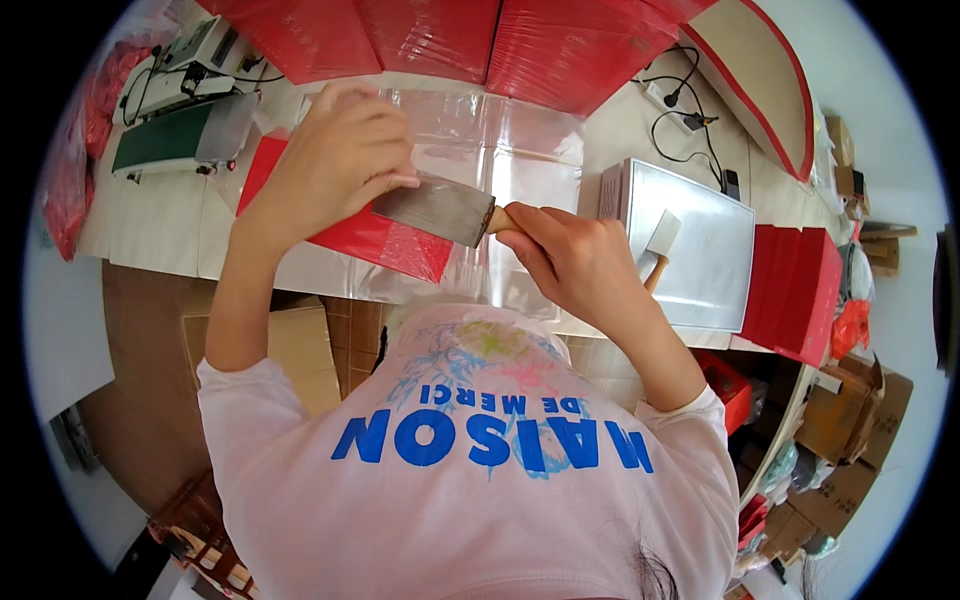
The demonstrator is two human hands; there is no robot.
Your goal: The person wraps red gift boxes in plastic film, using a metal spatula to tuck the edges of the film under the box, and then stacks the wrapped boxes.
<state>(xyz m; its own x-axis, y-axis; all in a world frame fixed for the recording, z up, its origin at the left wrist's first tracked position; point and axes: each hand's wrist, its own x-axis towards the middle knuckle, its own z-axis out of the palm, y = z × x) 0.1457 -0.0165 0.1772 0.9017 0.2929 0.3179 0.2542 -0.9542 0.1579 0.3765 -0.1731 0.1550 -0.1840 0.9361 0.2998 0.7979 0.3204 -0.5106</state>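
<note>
My right hand grips the wooden handle of a wide-bladed metal scraper. The blade points left, above a flat red box that lies at a slant. Clear film covers at least the box's right end. Over the box's left part is my left hand, fingers bent and thumb tip close to the blade's far corner. Whether these fingers pinch any film is hidden. Beneath the box, a sheet of clear plastic film spreads across the pale table.
Film-wrapped red boxes line the back. At right, a second scraper lies on a metal-topped plate unit, beside red boxes. A power strip with cables lies behind. A machine with a green belt stands at left.
</note>
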